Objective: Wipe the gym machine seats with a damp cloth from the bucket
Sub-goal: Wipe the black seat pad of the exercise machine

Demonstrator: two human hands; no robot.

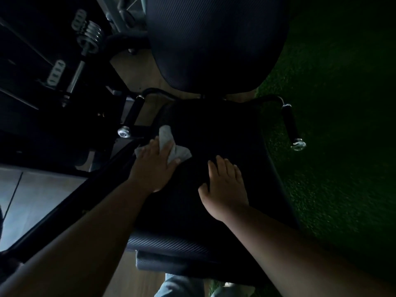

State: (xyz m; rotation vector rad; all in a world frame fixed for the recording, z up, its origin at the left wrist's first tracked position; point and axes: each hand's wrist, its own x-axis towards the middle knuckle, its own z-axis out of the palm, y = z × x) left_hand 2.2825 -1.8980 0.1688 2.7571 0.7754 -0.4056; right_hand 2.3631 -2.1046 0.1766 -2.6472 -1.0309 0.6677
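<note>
The black padded seat (pixel 216 133) of a gym machine fills the middle of the head view, with its textured back pad (pixel 214 39) beyond it. A grey cloth (pixel 168 139) lies on the seat's left edge. My left hand (pixel 153 166) presses flat on the cloth with straight fingers. My right hand (pixel 225 185) rests flat on the seat a little to the right, fingers spread, holding nothing. No bucket is in view.
Black handles flank the seat: one on the left (pixel 134 113) and one on the right (pixel 290 125). Steel weight plates (pixel 91 34) on a bar sit at upper left. Green turf (pixel 332 103) covers the floor to the right, pale tiles (pixel 32 196) to the left.
</note>
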